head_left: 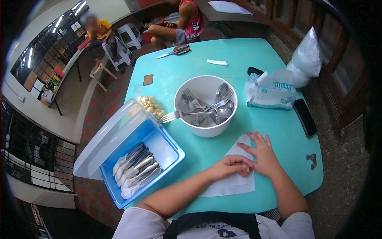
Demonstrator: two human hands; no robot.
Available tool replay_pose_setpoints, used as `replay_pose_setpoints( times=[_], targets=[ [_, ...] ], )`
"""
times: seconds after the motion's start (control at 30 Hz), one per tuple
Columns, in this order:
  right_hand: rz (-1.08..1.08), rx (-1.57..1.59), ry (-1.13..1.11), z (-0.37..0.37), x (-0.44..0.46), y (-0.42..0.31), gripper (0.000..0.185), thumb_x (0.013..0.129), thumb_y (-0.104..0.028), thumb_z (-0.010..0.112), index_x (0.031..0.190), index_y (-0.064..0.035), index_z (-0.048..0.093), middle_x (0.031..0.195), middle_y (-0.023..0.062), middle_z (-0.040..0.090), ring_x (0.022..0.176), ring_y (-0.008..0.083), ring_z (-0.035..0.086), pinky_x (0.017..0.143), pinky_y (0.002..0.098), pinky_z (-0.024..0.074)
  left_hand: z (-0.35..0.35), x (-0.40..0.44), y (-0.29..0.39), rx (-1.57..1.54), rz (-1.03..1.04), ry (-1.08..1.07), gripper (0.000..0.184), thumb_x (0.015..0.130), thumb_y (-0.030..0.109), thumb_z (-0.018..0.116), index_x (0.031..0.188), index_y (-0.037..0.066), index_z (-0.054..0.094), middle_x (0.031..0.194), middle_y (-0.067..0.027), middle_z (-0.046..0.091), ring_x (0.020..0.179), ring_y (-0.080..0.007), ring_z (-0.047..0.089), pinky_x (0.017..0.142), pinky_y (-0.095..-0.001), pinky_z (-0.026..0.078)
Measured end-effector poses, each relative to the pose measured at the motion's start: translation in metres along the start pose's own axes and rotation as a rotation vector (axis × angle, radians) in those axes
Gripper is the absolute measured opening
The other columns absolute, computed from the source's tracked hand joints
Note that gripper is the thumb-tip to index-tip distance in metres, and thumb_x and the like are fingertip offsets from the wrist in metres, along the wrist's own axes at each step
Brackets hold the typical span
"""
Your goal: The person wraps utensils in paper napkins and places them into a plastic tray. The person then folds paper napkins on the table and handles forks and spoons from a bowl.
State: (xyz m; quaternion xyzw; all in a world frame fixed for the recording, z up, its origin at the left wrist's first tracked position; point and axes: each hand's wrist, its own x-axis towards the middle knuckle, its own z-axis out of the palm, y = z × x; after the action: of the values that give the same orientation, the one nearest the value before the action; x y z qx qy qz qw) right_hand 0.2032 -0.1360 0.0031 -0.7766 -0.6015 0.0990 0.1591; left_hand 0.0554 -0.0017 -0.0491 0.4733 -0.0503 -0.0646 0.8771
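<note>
A white paper napkin (pixel 234 189) lies on the turquoise table in front of me, one part folded to a point. My right hand (pixel 263 156) rests on it with fingers spread. My left hand (pixel 234 166) is curled over the paper against the right hand; what its fingers hold, if anything, is hidden. Just beyond is a white bucket (pixel 205 129) of loose spoons and forks (pixel 221 109), one fork (pixel 172 116) sticking out over its rim. At the left, a blue box (pixel 173 149) holds several utensils (pixel 137 169) with their ends wrapped in white.
A clear lid (pixel 105 139) leans over the box beside a bag of pale, garlic-like pieces (pixel 150 106). Scissors (pixel 177 51), a small white tube (pixel 217 62), a napkin pack (pixel 272 93), a phone (pixel 305 118) and coins (pixel 311 160) lie around. Two people sit beyond the table.
</note>
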Motion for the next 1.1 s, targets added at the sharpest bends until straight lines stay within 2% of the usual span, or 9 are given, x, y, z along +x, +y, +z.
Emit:
replay_pose_setpoints(
  times=[0.13,0.23,0.33,0.43,0.53,0.73,0.93,1.03,1.1],
  targets=[
    [0.018,-0.004,0.013,0.001,0.001,0.0,0.058,0.075,-0.028,0.072,0.131,-0.0265,0.057,0.145,0.0112,0.041,0.139,0.0332,0.03,0.114,0.0567,0.0167,-0.006,0.002,-0.005,-0.057,-0.018,-0.012,0.027,0.095,0.011,0.054,0.119,-0.001,0.057,0.102,-0.0077,0.062,0.096,-0.0148,0.059,0.087,-0.0302,0.048],
    [0.025,0.255,0.237,0.002,0.002,0.008,0.04,0.079,-0.021,0.07,0.117,-0.0131,0.065,0.129,0.0142,0.054,0.121,0.032,0.05,0.106,0.0517,0.0321,-0.009,0.003,-0.004,-0.058,-0.014,-0.068,0.029,0.094,0.008,0.052,0.12,-0.001,0.056,0.102,-0.0071,0.061,0.095,-0.0145,0.059,0.087,-0.0297,0.048],
    [0.133,0.445,0.514,-0.006,0.004,0.022,0.015,0.083,-0.012,0.067,0.095,-0.0028,0.068,0.101,0.0135,0.065,0.093,0.03,0.059,0.088,0.043,0.0441,-0.007,0.004,0.001,-0.06,-0.038,-0.058,0.03,0.089,0.001,0.05,0.118,-0.001,0.057,0.099,-0.0057,0.061,0.092,-0.0136,0.059,0.084,-0.0278,0.05],
    [0.193,0.33,0.59,-0.035,0.012,0.006,0.008,0.085,-0.006,0.064,0.08,-0.0006,0.067,0.078,0.0106,0.062,0.077,0.028,0.057,0.072,0.0371,0.0439,-0.007,0.005,0.0,-0.081,-0.035,-0.041,0.032,0.086,-0.002,0.049,0.117,-0.001,0.057,0.097,-0.0051,0.061,0.088,-0.013,0.06,0.081,-0.027,0.05],
    [-0.204,0.119,0.704,-0.064,0.053,-0.012,0.003,0.081,-0.006,0.068,0.082,-0.0027,0.068,0.074,0.0093,0.057,0.076,0.0269,0.055,0.069,0.0372,0.0423,-0.009,0.007,-0.003,-0.094,-0.04,-0.04,0.032,0.086,-0.002,0.049,0.116,-0.001,0.057,0.096,-0.005,0.061,0.086,-0.013,0.06,0.08,-0.0271,0.051],
    [-0.455,-0.073,0.331,-0.079,0.17,-0.059,0.011,0.075,-0.012,0.071,0.086,-0.0092,0.073,0.081,0.0056,0.063,0.083,0.0251,0.059,0.076,0.0373,0.0435,-0.015,0.011,-0.009,-0.101,-0.048,-0.066,0.029,0.092,0.007,0.052,0.119,0.0,0.056,0.1,-0.0059,0.061,0.09,-0.0143,0.061,0.083,-0.029,0.051],
    [-0.286,-0.483,-0.154,-0.046,0.231,-0.093,0.012,0.07,-0.021,0.074,0.081,-0.0146,0.075,0.078,0.0078,0.069,0.083,0.0271,0.065,0.083,0.0407,0.0453,-0.01,0.01,-0.002,-0.143,-0.088,-0.016,0.028,0.09,0.005,0.052,0.118,-0.001,0.055,0.097,-0.0048,0.061,0.086,-0.0131,0.062,0.081,-0.0277,0.052],
    [-0.329,-0.493,-0.129,-0.041,0.24,-0.097,0.017,0.066,-0.019,0.077,0.079,-0.0082,0.074,0.08,0.0141,0.071,0.079,0.028,0.069,0.078,0.0417,0.0501,-0.014,0.012,-0.006,-0.162,-0.078,-0.046,0.028,0.092,0.007,0.052,0.119,-0.001,0.055,0.098,-0.006,0.061,0.087,-0.0141,0.062,0.082,-0.0282,0.052],
    [-0.311,-0.546,-0.11,-0.042,0.239,-0.1,0.013,0.068,-0.022,0.076,0.075,-0.0114,0.074,0.077,0.0113,0.07,0.077,0.0284,0.068,0.078,0.0428,0.0487,-0.016,0.013,-0.009,-0.17,-0.072,-0.065,0.028,0.094,0.008,0.053,0.121,-0.001,0.054,0.1,-0.0069,0.061,0.089,-0.0148,0.062,0.083,-0.0288,0.052]
  ],
)
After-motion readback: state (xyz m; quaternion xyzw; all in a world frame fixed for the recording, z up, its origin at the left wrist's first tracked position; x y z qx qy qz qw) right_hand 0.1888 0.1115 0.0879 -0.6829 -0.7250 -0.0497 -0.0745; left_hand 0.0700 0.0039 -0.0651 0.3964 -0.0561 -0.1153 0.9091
